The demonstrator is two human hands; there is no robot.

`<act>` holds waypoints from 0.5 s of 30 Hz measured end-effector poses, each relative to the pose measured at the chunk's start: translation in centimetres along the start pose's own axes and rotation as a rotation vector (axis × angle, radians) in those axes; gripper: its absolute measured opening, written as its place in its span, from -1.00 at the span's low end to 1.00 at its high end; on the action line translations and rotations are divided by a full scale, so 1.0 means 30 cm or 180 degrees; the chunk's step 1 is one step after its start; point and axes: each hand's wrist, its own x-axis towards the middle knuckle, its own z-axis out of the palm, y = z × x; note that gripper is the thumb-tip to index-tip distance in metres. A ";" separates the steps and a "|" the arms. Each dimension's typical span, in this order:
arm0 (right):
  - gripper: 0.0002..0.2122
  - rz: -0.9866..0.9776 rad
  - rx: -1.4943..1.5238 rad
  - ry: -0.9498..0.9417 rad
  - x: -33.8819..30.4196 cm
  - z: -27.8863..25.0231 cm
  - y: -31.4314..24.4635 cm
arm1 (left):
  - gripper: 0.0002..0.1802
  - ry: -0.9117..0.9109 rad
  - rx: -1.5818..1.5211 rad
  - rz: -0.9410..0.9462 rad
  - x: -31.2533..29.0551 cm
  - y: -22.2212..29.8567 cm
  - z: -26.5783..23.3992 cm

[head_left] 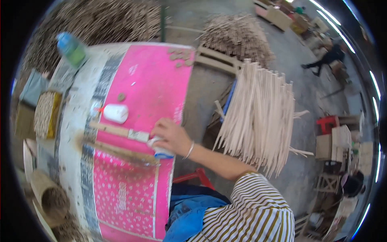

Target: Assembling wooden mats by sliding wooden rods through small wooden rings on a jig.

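My right hand (171, 135) reaches over the pink-covered table (149, 88), its fingers curled around a white thing with a blue end (162, 151), largely hidden by the hand; I cannot make out its kind. Touching or just beside the fingertips is a flat wooden strip with a whitish end piece (137, 135). Below that lies a longer brown wooden strip (121, 151), smeared by motion. A white squeeze bottle with a red nozzle (115, 113) rests on its side close by, with a small round brown disc (121, 97) beyond it. My left hand is out of view.
Several brown discs (179, 56) sit at the table's far corner. A blue-capped green bottle (72, 50) stands far left. Long pale wooden strips (258, 117) are stacked to the right, near a red stool (197, 177). A cardboard tube (50, 197) is at lower left.
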 end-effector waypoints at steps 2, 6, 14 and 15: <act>-0.70 0.0099 -0.0132 -0.0065 -0.070 0.069 0.045 | -0.47 -0.0195 -0.0474 0.0323 0.137 0.068 0.143; -0.72 0.0014 -0.0524 0.0157 -0.110 0.107 0.033 | -0.42 -0.0579 -0.1200 0.0875 0.328 0.234 0.290; -0.50 0.1463 0.0045 0.1430 -0.256 -0.195 0.127 | -0.59 -0.1734 -0.1521 0.2381 0.406 0.768 0.387; -0.48 0.1954 0.0194 0.1677 -0.347 -0.243 0.215 | -0.56 -0.2016 -0.1683 0.2621 0.398 0.798 0.408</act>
